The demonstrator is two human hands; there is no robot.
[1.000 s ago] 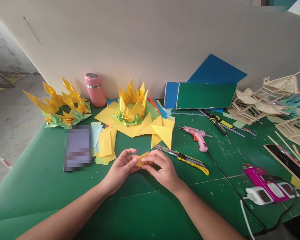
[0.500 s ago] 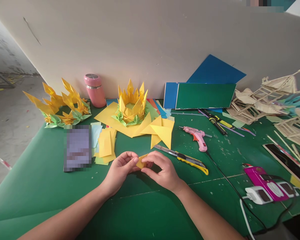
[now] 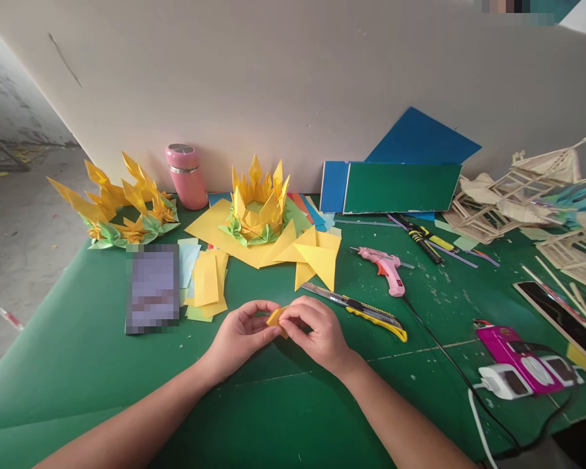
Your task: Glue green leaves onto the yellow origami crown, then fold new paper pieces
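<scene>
Both of my hands meet over the green table (image 3: 102, 365), pinching a small folded yellow paper piece (image 3: 276, 317). My left hand (image 3: 241, 335) holds its left side with curled fingers. On the other side, my right hand (image 3: 317, 332) presses thumb and fingers onto it. Most of the piece is hidden by my fingers. A yellow utility knife (image 3: 366, 311) lies just right of my right hand. Loose yellow paper strips (image 3: 205, 283) lie just beyond my left hand.
A yellow paper crown (image 3: 258, 202) sits on yellow sheets at the back, more folded yellow shapes (image 3: 117, 202) and a pink bottle (image 3: 186, 176) at left. A pink glue gun (image 3: 385, 264), power strip (image 3: 517, 378), wooden stick models (image 3: 522, 195) and blue and green boards (image 3: 400, 185) lie right.
My hands have drawn closer together and my right fingers have folded further over the yellow piece, covering more of it. Nothing else on the table has moved.
</scene>
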